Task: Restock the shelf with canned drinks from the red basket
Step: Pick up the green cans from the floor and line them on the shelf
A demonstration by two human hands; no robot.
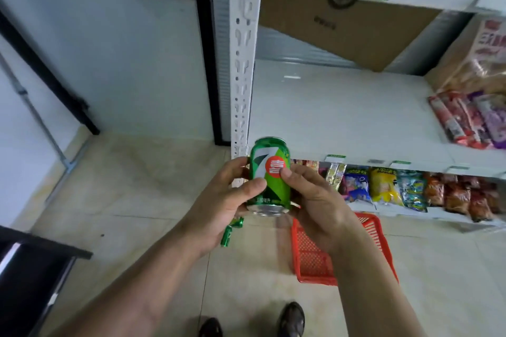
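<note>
- Head view, centre of the frame: both hands hold one green aluminium drinks can with a red roundel (269,176) upright, in front of the lower end of the white slotted steel upright (242,63).
- The left hand (221,208) is curled round the can's left side, thumb pressed across the lower front; the right hand (315,200) closes on the right side, thumb tip on the roundel. Neither hand is spread.
- The can is off the shelf, level with the front lip of the white middle shelf board (342,107), whose left stretch lies bare (snack packets crowd only its right end).
- The red plastic mesh basket (309,257) sits on the tiled floor at lower centre right, partly hidden by the right forearm; I can't tell what remains in it.
- More green cans (231,230) peep out below the left hand, on the floor by the look of it.
- To do this step well, I'd say: keep the label facing outward, let one hand take the weight, set the can down flat on its base towards the shelf's back left corner, and leave room for neat rows in front.
</note>
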